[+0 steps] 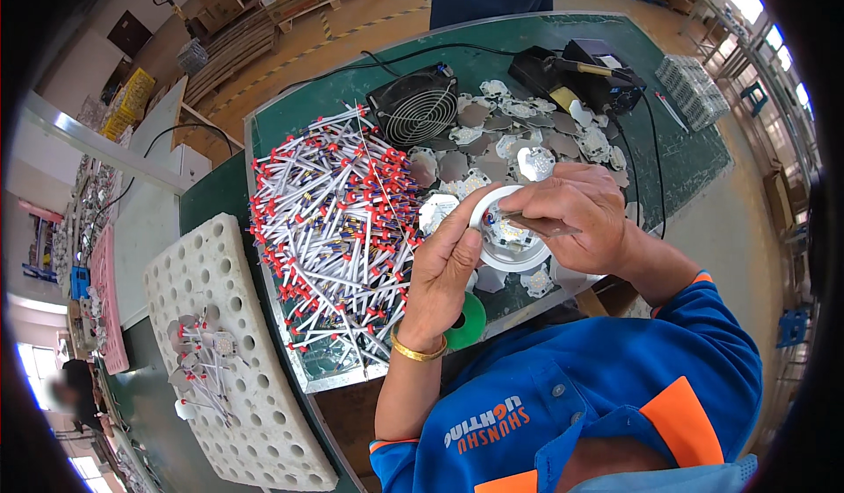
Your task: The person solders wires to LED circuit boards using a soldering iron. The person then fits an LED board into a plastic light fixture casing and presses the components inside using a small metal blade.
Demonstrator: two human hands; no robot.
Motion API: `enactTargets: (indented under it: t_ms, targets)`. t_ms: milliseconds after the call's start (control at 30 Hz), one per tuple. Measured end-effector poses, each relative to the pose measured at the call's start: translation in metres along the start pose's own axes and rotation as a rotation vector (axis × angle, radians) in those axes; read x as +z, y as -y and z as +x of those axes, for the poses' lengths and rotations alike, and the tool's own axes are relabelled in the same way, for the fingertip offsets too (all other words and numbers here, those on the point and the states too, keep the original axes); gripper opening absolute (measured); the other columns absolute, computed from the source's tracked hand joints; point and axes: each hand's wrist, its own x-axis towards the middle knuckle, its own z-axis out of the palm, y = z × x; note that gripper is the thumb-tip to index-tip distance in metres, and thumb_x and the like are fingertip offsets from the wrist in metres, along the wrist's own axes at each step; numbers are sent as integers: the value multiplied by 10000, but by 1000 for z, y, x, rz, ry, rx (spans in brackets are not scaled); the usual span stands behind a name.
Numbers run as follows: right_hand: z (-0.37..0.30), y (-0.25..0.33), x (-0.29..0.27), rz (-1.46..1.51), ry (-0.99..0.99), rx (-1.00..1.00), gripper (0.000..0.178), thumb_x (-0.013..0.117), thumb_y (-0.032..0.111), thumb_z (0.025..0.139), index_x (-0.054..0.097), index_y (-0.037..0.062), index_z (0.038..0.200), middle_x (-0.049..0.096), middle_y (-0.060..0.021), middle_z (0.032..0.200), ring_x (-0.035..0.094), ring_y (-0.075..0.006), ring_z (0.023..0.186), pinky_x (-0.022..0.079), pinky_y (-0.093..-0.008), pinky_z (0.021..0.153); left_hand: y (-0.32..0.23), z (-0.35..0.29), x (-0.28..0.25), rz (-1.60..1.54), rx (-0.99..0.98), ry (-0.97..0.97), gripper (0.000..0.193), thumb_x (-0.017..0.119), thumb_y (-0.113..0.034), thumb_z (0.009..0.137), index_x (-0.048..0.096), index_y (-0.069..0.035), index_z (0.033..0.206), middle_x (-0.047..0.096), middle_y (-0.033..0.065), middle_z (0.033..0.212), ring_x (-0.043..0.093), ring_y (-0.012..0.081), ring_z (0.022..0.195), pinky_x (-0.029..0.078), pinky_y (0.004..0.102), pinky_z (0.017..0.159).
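Note:
Over the front of the green table, my left hand (442, 269) grips a white ring-shaped part (507, 260) by its left side, the thumb pressed against it. Small circuit-board pieces show through the ring; whether they sit in it or lie below, I cannot tell. My right hand (576, 216) is closed at the ring's right side, its fingers pinching a thin, dull grey metal piece (547, 227) that crosses the opening. Fingertips of both hands are partly hidden. Beneath and beyond them lie several LED circuit boards (437, 212), white side or grey side up.
Left of my hands is a big heap of white wires (338, 221) with red and blue ends. A black fan (415, 111) and a black device (589, 76) stand behind. A green roll (469, 322) lies near the edge. Far left lies a perforated white foam board (229, 317).

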Motion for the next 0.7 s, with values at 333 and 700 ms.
enactTargets:
  t_ms: [333, 700]
  targets:
    - [-1, -4, 2, 69, -3, -21, 236, 717, 46, 686, 568, 66, 868, 634, -61, 723, 593, -219, 546, 420, -312, 473, -8, 0, 3, 140, 2, -36, 410, 461, -242, 967, 456, -57, 1332, 478, -45, 738, 366, 33, 643, 320, 182, 574]
    - [-3, -7, 5, 71, -18, -32, 270, 739, 30, 658, 572, 67, 867, 649, -64, 732, 603, -204, 543, 416, -294, 457, -11, 2, 3, 279, 38, -42, 404, 452, -273, 966, 481, -60, 1308, 550, 3, 785, 419, 64, 663, 375, 214, 604]
